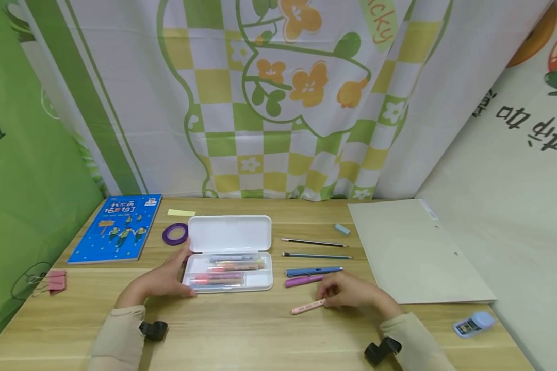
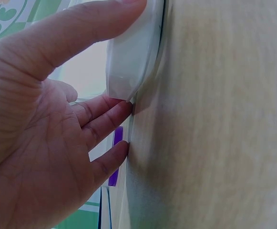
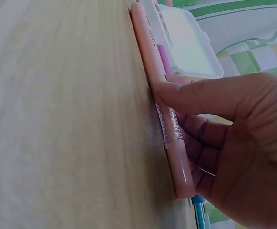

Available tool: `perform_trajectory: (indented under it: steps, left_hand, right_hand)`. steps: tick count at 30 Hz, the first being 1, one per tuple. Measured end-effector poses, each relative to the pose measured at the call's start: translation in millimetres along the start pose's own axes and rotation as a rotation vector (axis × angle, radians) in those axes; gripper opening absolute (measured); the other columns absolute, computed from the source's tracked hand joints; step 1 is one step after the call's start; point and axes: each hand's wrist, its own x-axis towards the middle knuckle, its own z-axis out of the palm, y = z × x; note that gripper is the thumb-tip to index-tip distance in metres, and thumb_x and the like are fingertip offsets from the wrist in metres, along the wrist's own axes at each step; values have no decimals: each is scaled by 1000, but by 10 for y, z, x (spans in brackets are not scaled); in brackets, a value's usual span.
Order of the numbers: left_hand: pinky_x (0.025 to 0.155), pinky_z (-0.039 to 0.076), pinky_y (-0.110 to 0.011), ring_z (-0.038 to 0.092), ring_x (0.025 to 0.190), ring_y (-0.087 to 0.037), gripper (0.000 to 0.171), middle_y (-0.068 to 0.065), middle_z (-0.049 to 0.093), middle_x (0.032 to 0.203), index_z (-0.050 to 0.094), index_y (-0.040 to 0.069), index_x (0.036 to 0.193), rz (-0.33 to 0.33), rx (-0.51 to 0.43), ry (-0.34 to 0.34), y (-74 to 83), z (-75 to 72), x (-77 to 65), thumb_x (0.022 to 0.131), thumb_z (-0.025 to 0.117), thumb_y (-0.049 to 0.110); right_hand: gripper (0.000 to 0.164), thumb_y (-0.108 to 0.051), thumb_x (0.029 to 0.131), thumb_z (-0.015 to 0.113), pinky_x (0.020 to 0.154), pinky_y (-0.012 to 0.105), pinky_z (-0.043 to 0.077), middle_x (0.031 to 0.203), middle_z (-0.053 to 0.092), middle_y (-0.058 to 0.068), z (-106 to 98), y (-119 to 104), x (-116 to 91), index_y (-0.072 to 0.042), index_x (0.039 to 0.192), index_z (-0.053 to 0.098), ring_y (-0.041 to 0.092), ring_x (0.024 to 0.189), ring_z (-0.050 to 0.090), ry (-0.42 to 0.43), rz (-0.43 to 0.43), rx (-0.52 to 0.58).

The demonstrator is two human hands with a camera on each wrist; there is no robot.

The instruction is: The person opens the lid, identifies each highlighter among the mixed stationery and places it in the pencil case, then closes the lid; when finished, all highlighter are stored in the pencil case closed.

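Observation:
A white pencil case (image 1: pixel 229 234) lies with its lid up; several pens and markers (image 1: pixel 218 279) are in its tray. My left hand (image 1: pixel 168 275) spans the case's left end, thumb at the front corner and fingers along the side. In the left wrist view, fingertips (image 2: pixel 121 112) touch the case's corner (image 2: pixel 128 71). My right hand (image 1: pixel 350 291) pinches a pale pink marker (image 1: pixel 306 307) between thumb and fingers. The right wrist view shows the marker (image 3: pixel 148 52) lying along the tabletop. Just behind that hand are a purple pen (image 1: pixel 301 281) and a blue pen (image 1: pixel 313 271).
Two pencils (image 1: pixel 317 255) and a light-blue eraser (image 1: pixel 342 229) lie farther back. At right are a cream folder (image 1: pixel 418 252) and a glue bottle (image 1: pixel 473 325). Leftward lie purple tape (image 1: pixel 167 235), a yellow sticky note (image 1: pixel 181 213), a blue book (image 1: pixel 116 226) and a pink binder clip (image 1: pixel 58 282).

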Motion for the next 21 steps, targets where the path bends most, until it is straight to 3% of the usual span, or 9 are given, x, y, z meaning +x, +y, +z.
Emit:
perform_trajectory:
  steps: [12,21]
  left_hand:
    - [106,9,-67,5,137,-51,130,-31,13,150,-15,3,148,8,3,3,20,-3,-8,69,84,30]
    - [106,9,-67,4,137,-51,129,-31,12,150,-15,3,148,4,2,2,22,-5,-16,69,84,29]
  right_hand:
    - [10,-6,83,70,61,20,47,82,61,1,-41,-8,25,-4,92,71,6,71,52,81,23,55]
    - [12,-10,86,68,63,22,49,89,67,3,-139,-182,334,-5,96,72,8,74,56,173,-21,47]
